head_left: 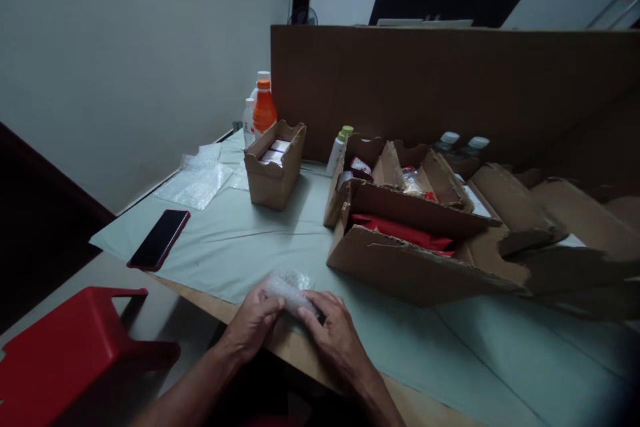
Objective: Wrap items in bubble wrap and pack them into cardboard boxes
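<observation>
Left hand [254,320] and right hand [330,327], near: both grips narrow, loaded.
Far left, bubble-wrap sheets [197,181] lie flat, presumably unused; bubble-wrap bundle [289,289], held between the hands, looks partly rolled (contents hidden), not yet released.

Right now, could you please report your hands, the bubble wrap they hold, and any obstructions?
Left hand, right hand: holding bubble-wrap bundle. Bundle at near table edge. No obstruction seen; nearest cardboard box apart, to the right.
</observation>
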